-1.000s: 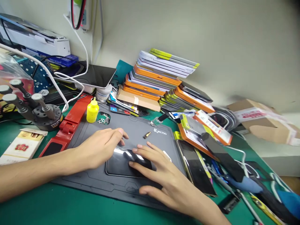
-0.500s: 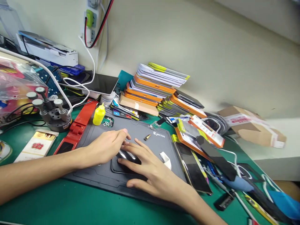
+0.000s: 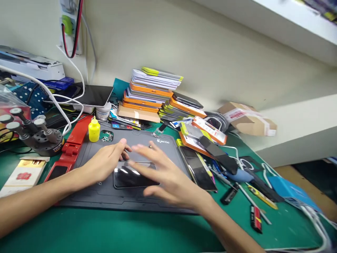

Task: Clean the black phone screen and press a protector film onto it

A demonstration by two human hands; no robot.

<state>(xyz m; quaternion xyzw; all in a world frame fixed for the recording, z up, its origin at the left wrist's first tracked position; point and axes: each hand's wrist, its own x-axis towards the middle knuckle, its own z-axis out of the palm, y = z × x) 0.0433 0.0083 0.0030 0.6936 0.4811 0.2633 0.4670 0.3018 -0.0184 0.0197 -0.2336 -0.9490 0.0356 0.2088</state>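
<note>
A black phone [image 3: 131, 177] lies face up on a grey work mat [image 3: 105, 196] in front of me. My left hand [image 3: 106, 163] rests on the mat at the phone's upper left corner, fingers stretched toward its top edge. My right hand [image 3: 164, 177] hovers over the phone's right side with fingers spread; it is blurred by motion and holds nothing that I can see.
A yellow bottle [image 3: 94, 130], a red holder [image 3: 72, 146] and a black tool stand [image 3: 39, 138] sit to the left. Stacked phone-case packages [image 3: 152, 89] line the wall. Loose phones [image 3: 197, 168], tools and cables [image 3: 237, 175] crowd the green table to the right.
My right hand has lifted off the phone's screen and shifted right, uncovering most of the glass. The camera view has swung to the right; my left hand has stayed at the phone's top corner.
</note>
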